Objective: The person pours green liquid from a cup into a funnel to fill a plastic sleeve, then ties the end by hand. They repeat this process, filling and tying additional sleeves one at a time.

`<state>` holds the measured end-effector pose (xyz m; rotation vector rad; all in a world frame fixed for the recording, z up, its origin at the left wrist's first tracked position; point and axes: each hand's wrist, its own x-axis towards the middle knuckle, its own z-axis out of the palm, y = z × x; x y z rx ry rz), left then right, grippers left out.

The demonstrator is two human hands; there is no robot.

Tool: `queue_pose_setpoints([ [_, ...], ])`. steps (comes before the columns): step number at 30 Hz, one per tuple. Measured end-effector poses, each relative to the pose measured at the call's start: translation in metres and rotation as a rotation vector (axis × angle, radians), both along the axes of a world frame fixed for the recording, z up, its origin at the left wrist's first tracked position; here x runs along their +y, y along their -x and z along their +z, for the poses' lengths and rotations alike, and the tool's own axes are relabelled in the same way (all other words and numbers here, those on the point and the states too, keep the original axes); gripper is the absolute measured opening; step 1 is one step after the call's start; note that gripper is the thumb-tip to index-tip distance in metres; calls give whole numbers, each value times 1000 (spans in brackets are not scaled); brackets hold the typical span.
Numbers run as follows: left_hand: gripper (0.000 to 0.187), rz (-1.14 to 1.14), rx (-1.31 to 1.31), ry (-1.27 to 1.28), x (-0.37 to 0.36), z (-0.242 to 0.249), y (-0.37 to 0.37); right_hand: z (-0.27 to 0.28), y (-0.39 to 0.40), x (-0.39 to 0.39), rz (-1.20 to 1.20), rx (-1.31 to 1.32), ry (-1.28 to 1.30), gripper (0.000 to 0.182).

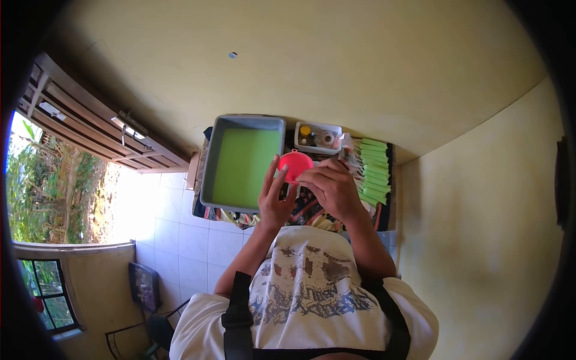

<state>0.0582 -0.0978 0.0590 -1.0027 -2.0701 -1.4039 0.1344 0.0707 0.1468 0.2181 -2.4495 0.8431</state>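
A red plastic funnel (295, 165) with a small tab on its rim is between my two hands, over the front of the table. My left hand (276, 201) grips it from the left, fingers along its side and thumb below. On the other side, my right hand (335, 187) has its fingers pinched at the funnel's lower right rim. The funnel's spout is hidden, and anything under it cannot be made out. Just left stands a grey rectangular tub (208, 162) with light green liquid (249, 165) in it.
Several filled green plastic tubes (375, 171) lie in a row at the right. A white container (297, 139) at the back holds a yellow-lidded jar (305, 131) and a tape roll (327, 138). Patterned cloth (312, 216) covers the table, which stands against a wall.
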Motion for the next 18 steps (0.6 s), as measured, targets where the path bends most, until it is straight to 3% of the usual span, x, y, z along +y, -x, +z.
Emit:
queue_pose_setpoints([
  [5,69,87,-136,-41,-8,-20,-5,-25,7,1,83,99,192,36],
  [8,70,154,-178,-60,-21,-28,-7,-110,4,22,-215,30,338,59],
  [9,71,171,-157,-69,-27,-30,-7,-152,4,35,-300,-40,134,82],
  [13,73,197,-212,-119,-50,-37,-12,-250,3,41,-508,-461,-1,123],
  [18,80,183,-258,-176,-65,-37,-11,-323,27,45,-485,-256,121,116],
])
